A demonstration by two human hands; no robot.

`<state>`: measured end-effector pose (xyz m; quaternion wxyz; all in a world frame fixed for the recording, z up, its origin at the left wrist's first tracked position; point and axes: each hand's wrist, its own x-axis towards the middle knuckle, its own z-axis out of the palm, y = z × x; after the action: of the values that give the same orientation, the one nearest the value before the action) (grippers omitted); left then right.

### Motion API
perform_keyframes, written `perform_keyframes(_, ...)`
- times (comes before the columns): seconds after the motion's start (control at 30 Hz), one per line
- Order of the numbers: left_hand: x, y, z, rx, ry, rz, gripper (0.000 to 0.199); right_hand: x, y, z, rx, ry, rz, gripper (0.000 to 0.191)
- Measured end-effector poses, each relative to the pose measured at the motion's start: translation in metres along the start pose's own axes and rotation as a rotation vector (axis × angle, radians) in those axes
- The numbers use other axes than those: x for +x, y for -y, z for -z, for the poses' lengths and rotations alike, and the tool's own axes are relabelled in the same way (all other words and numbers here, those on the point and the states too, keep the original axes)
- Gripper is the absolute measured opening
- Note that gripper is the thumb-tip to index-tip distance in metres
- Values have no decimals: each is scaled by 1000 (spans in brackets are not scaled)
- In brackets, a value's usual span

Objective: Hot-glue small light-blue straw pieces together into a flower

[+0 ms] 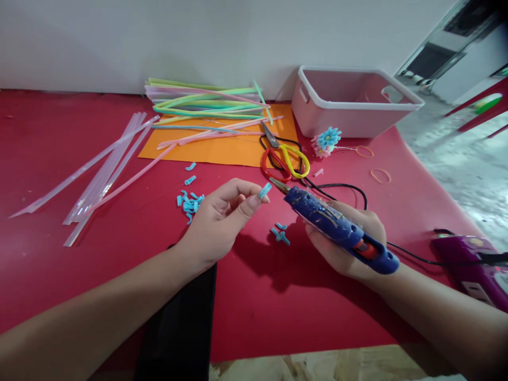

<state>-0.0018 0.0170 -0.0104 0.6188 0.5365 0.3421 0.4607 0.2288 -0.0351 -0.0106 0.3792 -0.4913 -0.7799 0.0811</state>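
Between thumb and forefinger, my left hand pinches a short light-blue piece of straw. My right hand is wrapped round a blue hot glue gun, whose metal nozzle points left at that piece, very close to its end. From this view I cannot tell whether the nozzle touches it. Below the nozzle, a few curled blue bits lie on the red table. A pile of similar blue pieces sits left of my left hand, partly hidden behind it.
Scissors with red and yellow handles lie beyond the nozzle. Coloured straws rest on an orange sheet; clear glue sticks lie left. A pink bin, a blue flower, a purple power box and a dark tablet surround the hands.
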Motion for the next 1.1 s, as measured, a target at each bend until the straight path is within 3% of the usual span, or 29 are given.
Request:
perform_keyframes(0.37,-1,0,2,-21,21,-13,18,1,1,1,-1,20,49,13)
perform_keyframes(1.1,-1,-1,-1,-68,6,8,21,1,3,0,-1,29,27,12)
